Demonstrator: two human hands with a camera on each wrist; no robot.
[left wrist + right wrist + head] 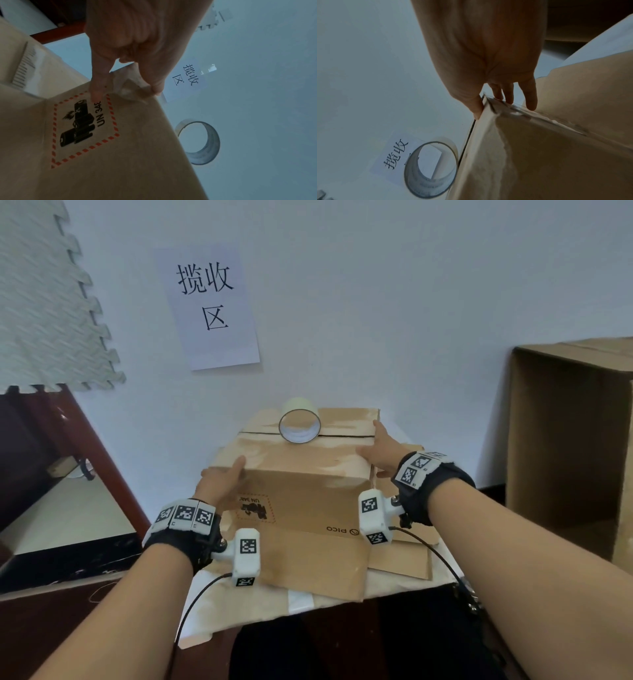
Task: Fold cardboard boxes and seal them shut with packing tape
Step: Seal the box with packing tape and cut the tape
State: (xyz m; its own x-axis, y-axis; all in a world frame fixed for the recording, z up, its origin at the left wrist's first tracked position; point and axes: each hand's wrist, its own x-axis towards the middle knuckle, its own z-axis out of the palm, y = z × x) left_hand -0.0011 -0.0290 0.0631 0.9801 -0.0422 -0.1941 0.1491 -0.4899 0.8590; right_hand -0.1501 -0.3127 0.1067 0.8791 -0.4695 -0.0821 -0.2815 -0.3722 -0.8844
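Left hand (219, 479): one. Thumb on top and fingers on the near face pinch the left near top corner of the cardboard box (301, 463); the left wrist view shows crumpled old tape under the fingertips (96, 94).

Cardboard box: one in work, standing on flattened cardboard sheets (397, 559) that cover the desk, centre of the scene. Top flaps folded down, the seam (346, 435) running left to right toward the far side and showing no fresh tape. Near face carries a battery hazard label (255, 508). Judged light and empty, with stiff walls but springy flaps; scuffed paper and tape remnants give good friction. Best held at the corners and top edges, where the board is doubled, pressing the flaps flat while taping.

Packing tape roll (299, 426): one, standing on edge on the box top, right over the seam, between the two hands. Judged light and liable to roll if the box is tilted.

Right hand (380, 451): one. Thumb on top, straight fingers down the side, clasping the right top edge of the box.

Large open box (561, 446): one, far right, well apart.

Flattened sheets: exact number cannot be told.
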